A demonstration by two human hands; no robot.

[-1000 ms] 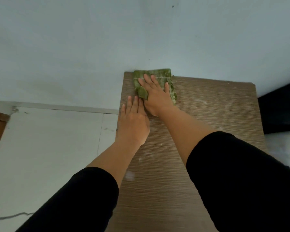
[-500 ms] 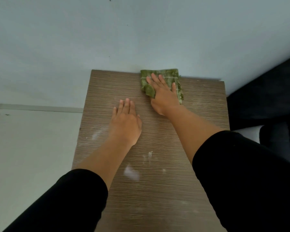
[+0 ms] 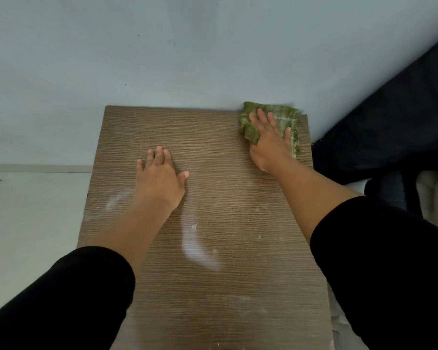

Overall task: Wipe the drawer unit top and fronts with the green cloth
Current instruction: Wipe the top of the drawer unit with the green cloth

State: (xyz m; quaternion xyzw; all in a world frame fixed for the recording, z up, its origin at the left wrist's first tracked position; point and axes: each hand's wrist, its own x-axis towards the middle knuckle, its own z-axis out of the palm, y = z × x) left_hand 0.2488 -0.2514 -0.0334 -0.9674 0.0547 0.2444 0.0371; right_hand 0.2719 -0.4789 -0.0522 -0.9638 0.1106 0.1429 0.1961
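Note:
The drawer unit's brown wood-grain top [image 3: 213, 286] fills the middle of the view, with white dust smears on it. The green cloth [image 3: 281, 116] lies folded at the far right corner, against the wall. My right hand [image 3: 268, 145] presses flat on the cloth, its thumb tucked under a fold. My left hand [image 3: 159, 178] rests flat and bare on the top, left of centre, fingers together. The drawer fronts are out of sight.
A pale blue-grey wall [image 3: 187, 59] stands right behind the unit. Light floor [image 3: 31, 218] lies to the left. A dark piece of furniture [image 3: 390, 122] sits close on the right, with something pale [image 3: 435, 193] beside it.
My right hand has slid the cloth along the back edge from the far left corner to the far right corner. The left hand stayed flat on the top.

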